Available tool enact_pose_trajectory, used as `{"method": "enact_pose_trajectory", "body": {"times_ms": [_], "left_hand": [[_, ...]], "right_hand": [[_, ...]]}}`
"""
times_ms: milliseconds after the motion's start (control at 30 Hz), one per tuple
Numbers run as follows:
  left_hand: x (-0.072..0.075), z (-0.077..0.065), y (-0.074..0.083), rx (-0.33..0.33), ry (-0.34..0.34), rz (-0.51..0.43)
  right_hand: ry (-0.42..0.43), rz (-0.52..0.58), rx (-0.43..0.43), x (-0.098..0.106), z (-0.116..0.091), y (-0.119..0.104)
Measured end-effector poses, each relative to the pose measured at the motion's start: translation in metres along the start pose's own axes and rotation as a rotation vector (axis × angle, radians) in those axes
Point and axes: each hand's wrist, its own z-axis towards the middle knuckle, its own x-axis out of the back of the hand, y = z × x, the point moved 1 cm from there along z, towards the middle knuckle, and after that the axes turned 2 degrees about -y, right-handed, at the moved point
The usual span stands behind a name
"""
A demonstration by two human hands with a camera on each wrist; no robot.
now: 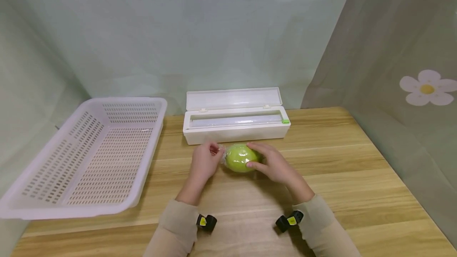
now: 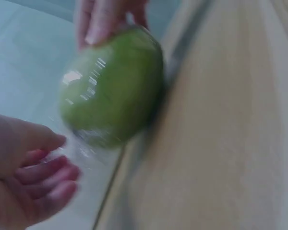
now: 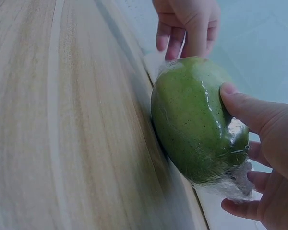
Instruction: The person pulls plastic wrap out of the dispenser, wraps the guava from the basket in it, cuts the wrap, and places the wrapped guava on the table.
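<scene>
A green mango [image 1: 241,158] wrapped in shiny cling film lies near the middle of the table. My right hand [image 1: 271,162] grips its right end, and in the right wrist view the thumb [image 3: 245,105] presses on the wrapped skin. At the other end, my left hand [image 1: 207,161] pinches a gathered bit of loose cling film [image 2: 84,151]. More crumpled film [image 3: 237,182] bunches beside my right fingers. Just behind the mango stands a white cling film dispenser [image 1: 237,133], its lid [image 1: 233,99] raised and a film roll [image 1: 235,121] inside.
A white perforated plastic basket [image 1: 148,162] stands on the left of the wooden table [image 1: 357,177]. A green slider [image 1: 285,121] sits at the dispenser's right end. Pale curtains [image 1: 214,31] hang behind and at both sides, with a flower print [image 1: 427,89] on the right.
</scene>
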Motion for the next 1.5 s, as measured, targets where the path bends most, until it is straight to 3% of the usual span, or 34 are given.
{"method": "enact_pose_trajectory", "body": {"times_ms": [300,600,833,1167,1400,1500], "left_hand": [[-0.003,-0.007,0.009,0.022,-0.278,-0.134],[-0.012,-0.004,0.006,0.079,-0.352,-0.311],[-0.018,-0.001,-0.004,0.079,-0.403,-0.459],[-0.021,0.001,-0.010,0.114,-0.420,-0.506],[-0.001,0.000,-0.002,0.203,-0.267,-0.307],[0.004,-0.001,0.004,0.249,-0.276,-0.314]], "right_hand": [[0.000,0.018,-0.010,0.000,-0.001,0.000],[0.003,0.027,-0.035,0.000,0.000,0.002],[0.007,0.039,-0.031,-0.001,-0.001,0.004],[0.015,0.040,0.010,-0.001,0.000,0.003],[-0.002,0.039,0.004,0.000,0.000,0.000],[-0.002,0.043,-0.010,0.000,0.001,0.001]]}}
